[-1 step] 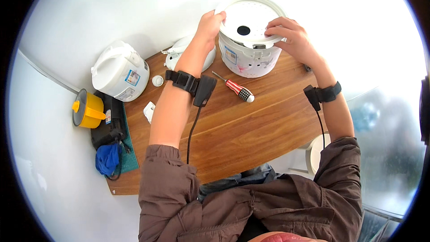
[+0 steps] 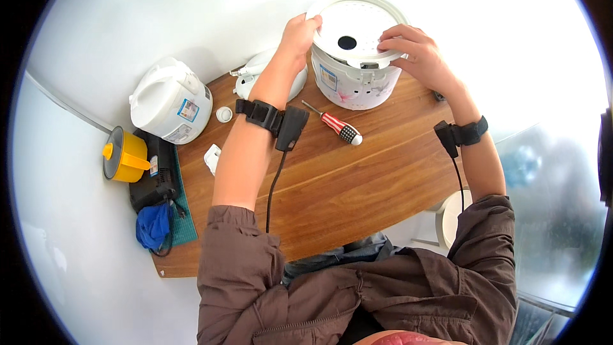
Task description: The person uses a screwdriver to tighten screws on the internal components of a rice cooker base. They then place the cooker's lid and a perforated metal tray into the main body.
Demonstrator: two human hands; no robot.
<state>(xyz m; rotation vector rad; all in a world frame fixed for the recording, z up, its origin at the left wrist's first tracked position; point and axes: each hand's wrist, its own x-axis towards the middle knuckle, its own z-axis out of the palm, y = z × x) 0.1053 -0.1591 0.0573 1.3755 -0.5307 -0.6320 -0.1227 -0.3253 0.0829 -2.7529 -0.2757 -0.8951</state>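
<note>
A white rice cooker body [image 2: 357, 89] with a floral print stands at the far side of the table. On its top sits a round white cover [image 2: 361, 19] with a raised rim, small holes and one dark round opening. A narrow dark gap shows under the cover's front edge. My left hand [image 2: 297, 39] grips the rim at the left, thumb over the top. At the right, my right hand [image 2: 418, 54] curls its fingers over the rim, its thumb lower on the side. Nearer me lies a screwdriver [image 2: 341, 129] with a red, white and black handle.
On the left stand another white rice cooker [image 2: 169, 103], a yellow jug [image 2: 131, 156], a black case [image 2: 153, 182] and a blue cloth [image 2: 153, 227]. A white lid-like part [image 2: 258, 64] is partly behind my left forearm. Small white pieces [image 2: 224, 114] lie on the wooden table [image 2: 357, 179].
</note>
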